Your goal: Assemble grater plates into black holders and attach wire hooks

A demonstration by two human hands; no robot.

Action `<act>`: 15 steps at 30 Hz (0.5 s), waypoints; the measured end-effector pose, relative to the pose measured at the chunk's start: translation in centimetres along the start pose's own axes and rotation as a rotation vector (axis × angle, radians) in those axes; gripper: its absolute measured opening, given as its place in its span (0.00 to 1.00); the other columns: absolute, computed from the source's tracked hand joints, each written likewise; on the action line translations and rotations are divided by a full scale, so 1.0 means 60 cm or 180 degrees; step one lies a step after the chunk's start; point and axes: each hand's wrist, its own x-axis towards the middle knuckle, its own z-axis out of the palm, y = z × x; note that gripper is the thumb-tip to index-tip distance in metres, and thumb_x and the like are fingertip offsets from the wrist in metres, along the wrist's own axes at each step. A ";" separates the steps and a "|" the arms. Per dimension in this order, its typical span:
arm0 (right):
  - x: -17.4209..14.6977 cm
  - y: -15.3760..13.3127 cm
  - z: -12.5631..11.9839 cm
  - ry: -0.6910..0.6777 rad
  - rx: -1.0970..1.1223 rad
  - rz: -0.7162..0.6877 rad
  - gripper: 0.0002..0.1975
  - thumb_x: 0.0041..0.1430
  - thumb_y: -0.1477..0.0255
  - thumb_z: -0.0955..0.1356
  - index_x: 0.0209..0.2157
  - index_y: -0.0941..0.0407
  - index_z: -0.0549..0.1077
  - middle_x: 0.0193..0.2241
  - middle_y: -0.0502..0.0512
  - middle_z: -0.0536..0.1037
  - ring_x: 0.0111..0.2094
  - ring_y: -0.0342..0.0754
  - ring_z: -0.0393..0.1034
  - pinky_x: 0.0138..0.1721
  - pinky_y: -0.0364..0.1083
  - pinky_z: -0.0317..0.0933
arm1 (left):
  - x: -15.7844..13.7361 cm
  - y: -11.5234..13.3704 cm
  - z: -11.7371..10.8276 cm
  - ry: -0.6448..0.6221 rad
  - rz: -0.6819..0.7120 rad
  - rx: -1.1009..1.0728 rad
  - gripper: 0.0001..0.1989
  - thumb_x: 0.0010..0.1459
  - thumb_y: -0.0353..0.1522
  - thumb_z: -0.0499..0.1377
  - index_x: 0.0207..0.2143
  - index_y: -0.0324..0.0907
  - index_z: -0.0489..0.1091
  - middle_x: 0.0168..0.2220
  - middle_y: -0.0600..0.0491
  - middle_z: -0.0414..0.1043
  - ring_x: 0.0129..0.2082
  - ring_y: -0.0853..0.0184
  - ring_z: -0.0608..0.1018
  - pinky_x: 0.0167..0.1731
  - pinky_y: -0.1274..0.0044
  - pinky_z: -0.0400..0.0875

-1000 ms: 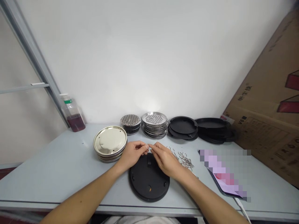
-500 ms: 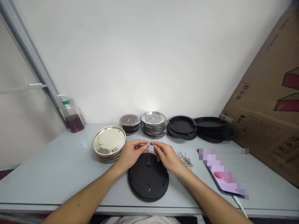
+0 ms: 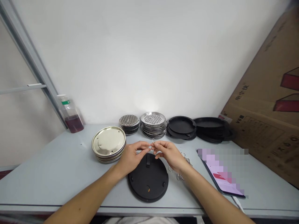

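Note:
My right hand [image 3: 171,155] pinches a small wire ring [image 3: 153,141], its loop standing above the fingertips. Close beside it, my left hand [image 3: 133,157] is closed, thumb against fingers, with a tiny bit of metal at the tips that is too small to name. Both hands hover over the far edge of a round black disc [image 3: 148,180] lying on the table, which has a raised tab, small pegs and a little orange-edged hole. Partly hidden behind my right wrist lies a loose heap of wire rings [image 3: 180,177].
A stack of cream metal lids [image 3: 109,141] stands left of my hand. Along the wall are stacks of perforated metal discs [image 3: 153,119] and black round trays [image 3: 182,125]. A phone [image 3: 221,175] with a cable, a bottle of dark red liquid [image 3: 73,121] and a large carton [image 3: 261,115] flank the table.
The wire ring in my right hand has turned so its loop now points upward. My right fingers have shifted slightly; the disc and stacks stay put.

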 end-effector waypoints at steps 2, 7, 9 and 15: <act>0.001 0.003 0.002 0.0078 -0.0174 -0.0037 0.16 0.48 0.59 0.74 0.29 0.59 0.78 0.30 0.54 0.76 0.29 0.43 0.67 0.28 0.43 0.65 | 0.000 -0.001 0.000 0.0003 0.0088 0.0156 0.07 0.62 0.32 0.58 0.40 0.44 0.77 0.39 0.54 0.81 0.39 0.66 0.81 0.42 0.78 0.73; 0.001 0.009 0.005 0.0123 -0.0482 -0.0101 0.15 0.50 0.60 0.73 0.29 0.59 0.78 0.24 0.51 0.73 0.26 0.43 0.66 0.26 0.42 0.65 | -0.003 -0.007 0.005 -0.0123 0.0226 0.0257 0.04 0.62 0.28 0.57 0.39 0.43 0.72 0.36 0.55 0.79 0.37 0.69 0.80 0.41 0.79 0.72; 0.000 0.011 0.005 0.0059 -0.0571 -0.0014 0.16 0.50 0.60 0.73 0.29 0.60 0.77 0.22 0.50 0.72 0.24 0.42 0.66 0.26 0.42 0.64 | -0.005 -0.008 0.005 -0.0200 0.0279 0.0295 0.04 0.62 0.27 0.57 0.40 0.43 0.70 0.35 0.56 0.78 0.36 0.70 0.80 0.39 0.80 0.72; 0.001 0.015 -0.001 -0.0199 -0.0999 0.0034 0.18 0.51 0.59 0.72 0.32 0.61 0.77 0.26 0.53 0.76 0.22 0.40 0.66 0.26 0.42 0.63 | -0.010 -0.006 0.005 -0.0500 0.0503 0.0635 0.08 0.63 0.25 0.57 0.43 0.45 0.68 0.39 0.56 0.79 0.40 0.69 0.80 0.42 0.79 0.71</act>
